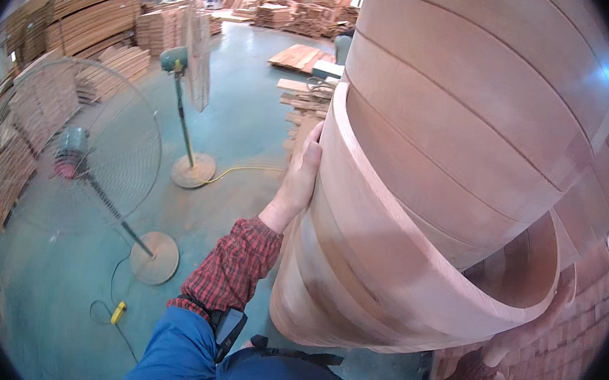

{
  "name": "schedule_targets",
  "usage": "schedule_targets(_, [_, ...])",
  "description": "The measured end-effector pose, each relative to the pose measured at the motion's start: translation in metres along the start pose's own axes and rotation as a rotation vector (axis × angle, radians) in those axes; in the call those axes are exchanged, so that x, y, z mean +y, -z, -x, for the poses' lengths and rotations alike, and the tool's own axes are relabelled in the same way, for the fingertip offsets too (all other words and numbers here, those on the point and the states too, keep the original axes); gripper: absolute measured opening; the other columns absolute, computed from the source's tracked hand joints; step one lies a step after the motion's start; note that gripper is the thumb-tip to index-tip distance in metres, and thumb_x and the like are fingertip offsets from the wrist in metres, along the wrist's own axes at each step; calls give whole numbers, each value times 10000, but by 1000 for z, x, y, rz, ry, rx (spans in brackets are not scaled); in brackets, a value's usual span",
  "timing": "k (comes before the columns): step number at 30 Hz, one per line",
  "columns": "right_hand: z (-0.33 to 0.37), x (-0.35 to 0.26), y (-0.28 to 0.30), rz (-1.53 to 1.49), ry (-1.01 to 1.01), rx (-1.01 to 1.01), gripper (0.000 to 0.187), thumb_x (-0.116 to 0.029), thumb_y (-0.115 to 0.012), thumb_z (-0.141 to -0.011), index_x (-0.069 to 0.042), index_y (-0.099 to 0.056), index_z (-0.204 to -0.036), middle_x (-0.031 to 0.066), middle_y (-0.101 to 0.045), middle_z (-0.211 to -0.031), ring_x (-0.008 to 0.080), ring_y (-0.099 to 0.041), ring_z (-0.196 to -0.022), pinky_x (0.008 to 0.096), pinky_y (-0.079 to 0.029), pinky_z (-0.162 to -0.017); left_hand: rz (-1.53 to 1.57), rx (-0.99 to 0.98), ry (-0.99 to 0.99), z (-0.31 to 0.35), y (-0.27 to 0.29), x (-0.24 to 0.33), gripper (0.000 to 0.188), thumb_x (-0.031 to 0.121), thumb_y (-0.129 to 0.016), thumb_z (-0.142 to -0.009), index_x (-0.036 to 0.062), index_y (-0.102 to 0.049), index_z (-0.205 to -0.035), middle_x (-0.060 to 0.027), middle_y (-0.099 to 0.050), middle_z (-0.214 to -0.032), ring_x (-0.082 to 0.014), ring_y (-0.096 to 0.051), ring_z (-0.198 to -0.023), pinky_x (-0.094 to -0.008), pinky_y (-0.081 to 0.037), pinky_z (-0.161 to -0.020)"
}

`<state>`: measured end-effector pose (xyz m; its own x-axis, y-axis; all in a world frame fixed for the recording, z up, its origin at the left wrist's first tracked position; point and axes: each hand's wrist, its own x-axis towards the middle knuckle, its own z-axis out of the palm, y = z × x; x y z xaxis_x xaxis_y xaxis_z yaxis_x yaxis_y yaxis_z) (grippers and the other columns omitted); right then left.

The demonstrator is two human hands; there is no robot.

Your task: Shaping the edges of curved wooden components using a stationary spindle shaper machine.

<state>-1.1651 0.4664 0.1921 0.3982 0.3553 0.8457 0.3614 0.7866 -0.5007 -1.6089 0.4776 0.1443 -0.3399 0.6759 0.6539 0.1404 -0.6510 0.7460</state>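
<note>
A round, open-topped wooden tub (377,270) made of pale reddish staves stands tilted in front of me. My left hand (299,182) presses against its left outer wall just below the rim, thumb up and the other fingers partly hidden. On the right, my right hand (523,350) reaches along the tub's outer side, its fingers stretched up towards the rim. A taller wooden cylinder (466,110) with dark seams rises over the tub's mouth and covers much of it. Whether its lower end sits inside the tub, I cannot tell.
Two pedestal fans, a nearer one (74,149) and a farther one (178,60), stand on the green floor at left with cords trailing. Stacked boards (95,9) line the back left. More wooden pieces (545,360) lie at lower right. A low board pile (299,57) lies beyond.
</note>
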Motion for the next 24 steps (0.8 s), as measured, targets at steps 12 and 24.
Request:
schedule_targets(12, [-37, 9, 107, 233, 142, -198, 521, -453, -454, -949, 18, -675, -929, 186, -688, -1097, 352, -617, -1151, 452, -429, -1087, 239, -36, 90, 4, -30, 0, 735, 537, -332, -1095, 3, -274, -1596, -157, -353, -1615, -271, -323, -1486, -392, -231, -1241])
schedule_targets(24, [-67, -87, 66, 48, 421, -155, 427, -253, -468, -945, -19, -588, -609, 98, -588, -616, 256, -578, -661, 474, -437, -955, -30, 126, -166, -37, -33, 74, 636, 331, -453, -1070, 26, -277, -1600, -134, -326, -1633, -262, -316, -1506, -443, -209, -1260])
